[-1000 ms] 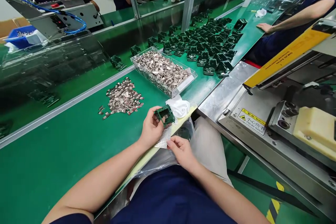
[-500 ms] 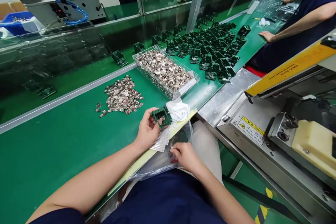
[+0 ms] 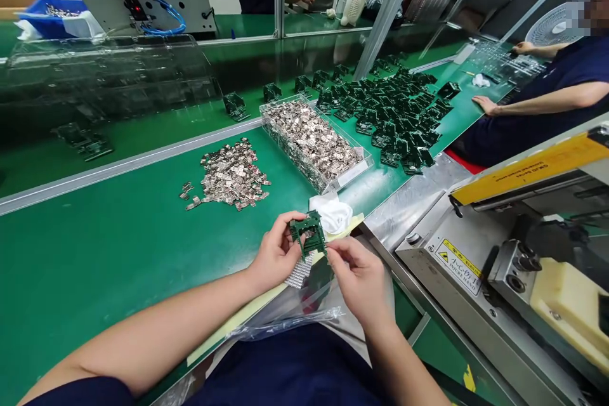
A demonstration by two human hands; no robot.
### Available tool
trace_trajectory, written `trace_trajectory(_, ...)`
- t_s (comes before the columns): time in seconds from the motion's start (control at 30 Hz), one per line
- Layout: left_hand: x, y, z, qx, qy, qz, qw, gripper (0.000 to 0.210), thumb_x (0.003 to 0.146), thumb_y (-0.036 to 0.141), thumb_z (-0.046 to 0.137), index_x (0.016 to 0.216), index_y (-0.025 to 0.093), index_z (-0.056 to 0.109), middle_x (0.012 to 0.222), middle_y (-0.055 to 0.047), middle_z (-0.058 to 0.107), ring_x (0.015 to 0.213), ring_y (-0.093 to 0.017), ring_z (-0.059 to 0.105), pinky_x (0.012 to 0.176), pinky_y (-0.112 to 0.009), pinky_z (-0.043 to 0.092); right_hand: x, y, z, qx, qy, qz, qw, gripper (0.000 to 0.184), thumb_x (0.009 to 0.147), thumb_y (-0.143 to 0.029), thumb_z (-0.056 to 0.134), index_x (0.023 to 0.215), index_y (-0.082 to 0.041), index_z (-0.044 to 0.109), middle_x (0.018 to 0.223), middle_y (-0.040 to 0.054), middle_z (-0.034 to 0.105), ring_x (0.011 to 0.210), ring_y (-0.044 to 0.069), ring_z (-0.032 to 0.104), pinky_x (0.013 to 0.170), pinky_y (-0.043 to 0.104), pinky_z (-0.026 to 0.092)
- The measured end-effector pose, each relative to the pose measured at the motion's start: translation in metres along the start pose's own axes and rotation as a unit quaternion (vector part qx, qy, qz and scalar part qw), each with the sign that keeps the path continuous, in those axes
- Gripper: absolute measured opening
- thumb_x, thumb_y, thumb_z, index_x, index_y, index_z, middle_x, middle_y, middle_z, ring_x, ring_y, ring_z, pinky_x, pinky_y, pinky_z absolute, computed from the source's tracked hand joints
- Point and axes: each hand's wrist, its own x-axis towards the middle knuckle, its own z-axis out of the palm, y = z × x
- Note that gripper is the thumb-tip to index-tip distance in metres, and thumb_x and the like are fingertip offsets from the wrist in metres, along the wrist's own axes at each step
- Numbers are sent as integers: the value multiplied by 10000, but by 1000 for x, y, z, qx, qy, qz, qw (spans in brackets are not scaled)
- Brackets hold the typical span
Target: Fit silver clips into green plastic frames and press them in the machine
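Note:
My left hand (image 3: 280,252) is closed around a dark green plastic frame (image 3: 308,233) with an open middle, tilted in front of me over the table edge. My right hand (image 3: 359,269) pinches thumb and forefinger together against the frame's right edge; whatever small thing is between the fingertips is hidden. Under the left hand lies a sheet of small silvery pieces (image 3: 299,273). A crumpled white cloth (image 3: 333,212) sits just behind the frame. A clear plastic bag (image 3: 285,323) hangs at the table edge by my lap.
Loose small metal pieces (image 3: 235,174) lie piled on the green table (image 3: 118,254). More fill a clear bin (image 3: 345,181). Many green frames (image 3: 390,108) are heaped behind it. A metal machine (image 3: 445,241) stands at the right, and a co-worker's arm (image 3: 537,100) rests on the table.
My right hand has come up from the plastic bag to the right edge of the green frame. The left hand has tilted the frame. The whole view has shifted slightly.

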Motion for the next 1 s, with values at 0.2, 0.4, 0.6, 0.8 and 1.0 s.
trace_trajectory(0.2,-2,3,-1,56,-14,30,998,347,906,296,558,1235,217,481,833,-18,606,667,-129,547,623,-242,462,8,0,28,-54,48,-47,996,132,903,-262,585,789,-219,637,735,23,575,720,189,534,630,306,431)
trace_trajectory(0.4,-3,12,-2,108,-40,33,993,327,930,263,491,1251,211,453,833,-13,625,560,-100,477,536,-226,393,7,5,33,-76,64,-49,994,160,912,-264,573,772,-203,620,730,15,563,726,187,521,659,306,408)
trace_trajectory(0.6,-5,7,-2,123,-39,41,991,330,931,257,485,1257,210,460,873,-37,613,646,-125,539,587,-241,429,9,12,35,45,83,40,995,229,844,-350,668,720,-192,558,762,6,531,686,153,502,584,259,393)
trace_trajectory(0.8,-9,7,2,73,-70,27,995,345,939,307,492,1268,215,444,890,-44,601,739,-148,580,669,-266,493,12,9,32,308,64,141,939,390,661,-384,831,735,-193,499,788,-6,553,668,125,508,562,221,434)
trace_trajectory(1.0,-14,13,18,37,-96,-5,995,396,928,368,525,1286,231,430,908,-42,566,750,-151,572,626,-251,508,3,6,22,394,92,164,900,456,603,-359,857,685,-212,433,661,-56,472,603,112,468,511,201,415)
